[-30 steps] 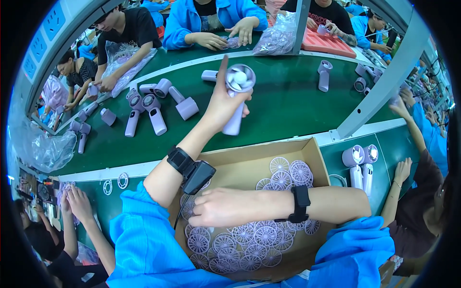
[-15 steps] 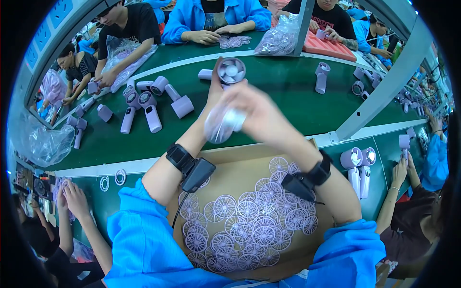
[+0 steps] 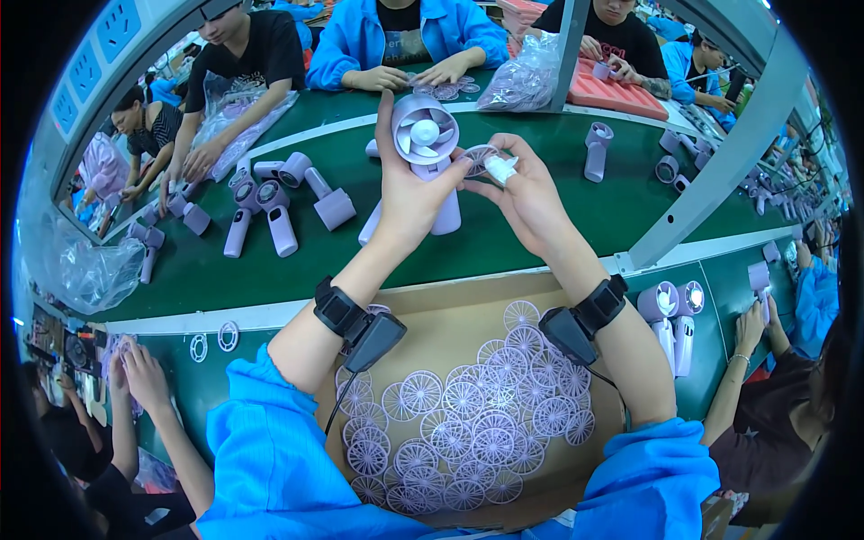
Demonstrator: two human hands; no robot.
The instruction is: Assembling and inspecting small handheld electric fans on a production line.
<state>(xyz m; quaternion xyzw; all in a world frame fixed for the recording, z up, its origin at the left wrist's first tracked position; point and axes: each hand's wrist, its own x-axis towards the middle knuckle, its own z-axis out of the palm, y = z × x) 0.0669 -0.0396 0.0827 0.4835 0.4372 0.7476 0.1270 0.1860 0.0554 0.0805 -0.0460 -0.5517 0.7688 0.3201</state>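
My left hand [image 3: 409,202] grips a lilac handheld fan [image 3: 432,162] above the green belt, its round head facing up with the blades exposed. My right hand [image 3: 531,198] is closed on a round spoked grille [image 3: 480,160], pinched by its rim just right of the fan head. The fingertips of both hands nearly meet there. A crumpled white piece [image 3: 500,169] shows at my right fingers; I cannot tell what it is. Below my forearms stands a cardboard box [image 3: 432,310] holding many loose lilac grilles [image 3: 463,396].
Several lilac fans [image 3: 276,216] lie on the belt to the left, and one fan [image 3: 597,151] lies right. Two fans [image 3: 666,315] rest right of the box. A metal post [image 3: 711,171] rises at the right. Two rings [image 3: 228,336] lie left. Co-workers sit around.
My right hand has moved up and right from in front of my left wrist, bringing the grille beside the fan head. The fan looks larger and sits slightly lower.
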